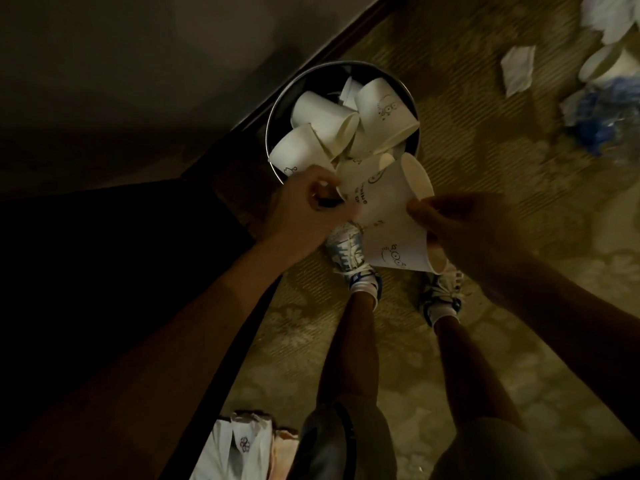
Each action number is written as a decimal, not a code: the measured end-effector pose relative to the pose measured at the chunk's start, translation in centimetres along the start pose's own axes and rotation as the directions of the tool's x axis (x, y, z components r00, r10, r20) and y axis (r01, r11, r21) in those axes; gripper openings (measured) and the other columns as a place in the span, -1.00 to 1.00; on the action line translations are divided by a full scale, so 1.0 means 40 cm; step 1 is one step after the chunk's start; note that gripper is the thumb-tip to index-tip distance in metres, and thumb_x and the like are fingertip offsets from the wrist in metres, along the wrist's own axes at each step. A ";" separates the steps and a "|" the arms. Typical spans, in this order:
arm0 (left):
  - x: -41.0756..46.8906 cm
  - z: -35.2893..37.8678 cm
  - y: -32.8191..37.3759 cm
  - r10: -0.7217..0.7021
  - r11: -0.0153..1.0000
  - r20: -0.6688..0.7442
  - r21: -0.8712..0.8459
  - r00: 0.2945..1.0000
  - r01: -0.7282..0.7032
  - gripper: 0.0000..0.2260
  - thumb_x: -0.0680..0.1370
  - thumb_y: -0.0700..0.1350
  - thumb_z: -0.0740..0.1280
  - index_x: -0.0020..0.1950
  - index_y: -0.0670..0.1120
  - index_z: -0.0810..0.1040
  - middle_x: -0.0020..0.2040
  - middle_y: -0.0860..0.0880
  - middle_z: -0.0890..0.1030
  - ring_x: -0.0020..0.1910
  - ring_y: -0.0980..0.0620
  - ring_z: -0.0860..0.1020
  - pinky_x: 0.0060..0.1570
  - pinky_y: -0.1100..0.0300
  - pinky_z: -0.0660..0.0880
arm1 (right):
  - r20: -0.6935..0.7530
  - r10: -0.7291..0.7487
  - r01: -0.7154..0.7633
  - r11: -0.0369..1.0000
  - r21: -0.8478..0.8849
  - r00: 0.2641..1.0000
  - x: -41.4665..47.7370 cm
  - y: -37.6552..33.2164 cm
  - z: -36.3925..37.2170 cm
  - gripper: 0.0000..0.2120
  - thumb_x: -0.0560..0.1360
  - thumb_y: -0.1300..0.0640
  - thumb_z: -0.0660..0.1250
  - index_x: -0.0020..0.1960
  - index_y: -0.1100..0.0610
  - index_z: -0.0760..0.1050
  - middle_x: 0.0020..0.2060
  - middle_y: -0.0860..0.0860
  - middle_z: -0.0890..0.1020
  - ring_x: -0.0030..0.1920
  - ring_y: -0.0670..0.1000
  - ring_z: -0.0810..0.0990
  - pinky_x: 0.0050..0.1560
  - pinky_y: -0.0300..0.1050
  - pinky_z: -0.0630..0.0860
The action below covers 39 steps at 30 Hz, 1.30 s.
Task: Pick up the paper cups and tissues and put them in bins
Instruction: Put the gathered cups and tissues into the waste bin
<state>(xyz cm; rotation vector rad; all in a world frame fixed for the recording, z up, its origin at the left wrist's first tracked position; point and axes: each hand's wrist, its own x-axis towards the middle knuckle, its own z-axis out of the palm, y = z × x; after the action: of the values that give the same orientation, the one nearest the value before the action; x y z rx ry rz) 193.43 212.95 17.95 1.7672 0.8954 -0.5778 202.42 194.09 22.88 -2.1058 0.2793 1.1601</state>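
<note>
The patterned carpet ran out from a dark wall. On it, hard by the skirting, stood the round metal bin, just ahead of the person's shoes. It was already heaped to the brim with white paper cups lying every which way, some poking above the rim.

Both hands met at the near edge of the bin, with the held cups between them. The bin's mouth lay forward and a little to the person's left. The left hand was right over the rim and plainly the nearer, while the right hand hung back over the carpet.

The upper cup lay on its side, its long axis running across from hand to hand, closed end towards the left hand and open mouth up by the right. The lower cup sat beneath it, mouth towards the right palm.

The right hand was curled round both, thumb on the upper one's wall. The left hand's fingers were bunched at the upper cup's base and seemed to pinch it, though in that dim light I would not swear to it.

The cups looked light, thin-walled and undented, printed with small cartoon faces. More litter waited well off to the right: a crumpled tissue and a stray cup.
</note>
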 end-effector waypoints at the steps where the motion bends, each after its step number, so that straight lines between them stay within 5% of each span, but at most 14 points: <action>1: -0.013 -0.002 0.007 0.081 0.996 0.108 0.036 0.991 -0.085 -0.53 0.36 0.00 0.57 0.19 0.17 0.48 0.16 0.12 0.47 0.07 0.29 0.44 -0.08 0.46 0.39 | 0.007 -0.015 0.015 1.000 -0.002 1.000 0.001 -0.003 0.001 -0.77 0.50 -0.05 0.40 -0.34 -0.12 0.58 -0.32 -0.01 0.68 -0.25 0.01 0.66 -0.07 0.14 0.64; 4: -0.018 0.000 0.003 0.262 0.928 0.242 0.203 0.934 -0.313 -0.22 0.37 0.00 0.55 0.50 0.13 0.25 0.32 0.13 0.34 0.27 0.13 0.26 0.13 0.37 0.28 | 0.070 -0.055 0.057 0.998 -0.025 0.996 0.008 -0.008 0.006 -0.79 0.49 -0.04 0.41 -0.33 -0.12 0.59 -0.33 -0.03 0.68 -0.24 -0.04 0.66 -0.16 -0.03 0.62; 8: 0.009 0.006 0.022 0.222 0.928 0.238 0.246 0.946 -0.280 -0.29 0.42 0.10 0.49 0.50 0.15 0.24 0.27 -0.06 0.44 0.22 -0.01 0.41 0.09 0.12 0.42 | 0.089 -0.093 0.096 0.995 -0.033 0.992 0.028 -0.009 -0.006 -0.91 0.47 -0.01 0.43 -0.20 -0.15 0.57 -0.25 -0.12 0.66 -0.24 -0.14 0.65 -0.27 -0.21 0.59; 13: 0.047 0.018 0.060 0.226 0.960 -0.043 0.180 0.973 -0.215 -0.27 0.46 0.10 0.47 0.52 -0.01 0.19 0.30 -0.12 0.50 0.14 0.05 0.50 0.06 0.11 0.51 | 0.000 -0.069 0.069 0.998 0.010 0.998 0.052 -0.003 -0.048 -0.61 0.51 0.07 0.39 0.32 -0.08 0.44 -0.12 -0.09 0.64 -0.19 -0.17 0.62 -0.33 -0.27 0.52; 17: 0.087 0.047 0.065 0.158 0.963 -0.140 0.242 0.977 -0.121 -0.20 0.49 0.07 0.45 0.57 -0.03 0.05 0.35 -0.17 0.47 0.25 -0.11 0.50 0.18 0.01 0.49 | -0.073 -0.043 0.043 0.999 0.000 0.996 0.059 0.015 -0.062 -0.59 0.51 0.04 0.40 0.32 -0.03 0.41 -0.15 -0.13 0.62 -0.27 -0.17 0.60 -0.48 -0.36 0.43; 26: 0.142 0.076 0.043 0.163 0.902 -0.209 0.429 0.964 -0.060 -0.26 0.44 0.17 0.47 0.46 -0.12 0.22 0.32 -0.18 0.39 0.22 -0.22 0.49 0.06 -0.04 0.51 | -0.131 -0.029 0.025 0.999 -0.031 0.991 0.056 0.063 -0.070 -0.63 0.51 0.01 0.40 0.26 -0.02 0.39 -0.09 -0.08 0.62 -0.16 -0.11 0.61 -0.38 -0.26 0.43; 30: 0.121 0.080 0.047 0.094 0.970 -0.255 0.241 0.962 -0.031 -0.20 0.42 0.19 0.48 0.49 -0.09 0.19 0.34 -0.14 0.33 0.18 -0.02 0.42 -0.02 0.16 0.45 | -0.165 -0.043 0.039 0.999 -0.026 0.985 0.053 0.059 -0.067 -0.68 0.51 0.02 0.41 0.17 -0.08 0.34 -0.19 -0.18 0.59 -0.29 -0.22 0.59 -0.56 -0.43 0.38; 33: 0.079 0.069 0.056 0.104 0.993 -0.266 0.074 0.958 -0.087 -0.43 0.48 0.16 0.42 0.38 -0.07 0.38 0.23 -0.12 0.45 0.10 0.03 0.47 -0.10 0.27 0.48 | -0.128 -0.058 0.058 0.998 -0.003 0.990 0.053 0.034 -0.066 -0.76 0.51 0.03 0.41 0.07 -0.05 0.38 -0.20 -0.19 0.60 -0.24 -0.19 0.61 -0.52 -0.43 0.40; 36: 0.031 0.046 0.065 0.063 0.989 -0.061 -0.132 0.996 -0.070 -0.59 0.51 0.18 0.35 0.31 0.08 0.44 0.16 -0.04 0.52 0.04 0.11 0.56 -0.19 0.36 0.53 | -0.013 -0.142 0.142 0.989 0.032 0.990 0.050 -0.023 -0.055 -0.86 0.50 0.09 0.41 -0.08 -0.06 0.44 -0.30 -0.18 0.66 -0.29 -0.25 0.64 -0.47 -0.40 0.46; 39: 0.008 0.015 0.074 0.040 0.933 0.090 -0.359 0.995 -0.005 -0.50 0.48 0.15 0.37 0.39 0.14 0.39 0.17 0.11 0.51 0.06 0.09 0.61 -0.15 0.20 0.63 | 0.090 -0.214 0.208 0.975 0.076 0.973 0.056 -0.094 -0.032 -0.88 0.51 0.14 0.39 -0.05 -0.01 0.46 -0.27 -0.14 0.69 -0.31 -0.28 0.63 -0.44 -0.45 0.45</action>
<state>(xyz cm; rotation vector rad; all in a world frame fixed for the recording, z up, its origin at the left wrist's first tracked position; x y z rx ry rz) 195.98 211.92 19.19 1.4052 0.8526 -0.4473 206.40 196.26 23.30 -1.9605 0.0458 1.1073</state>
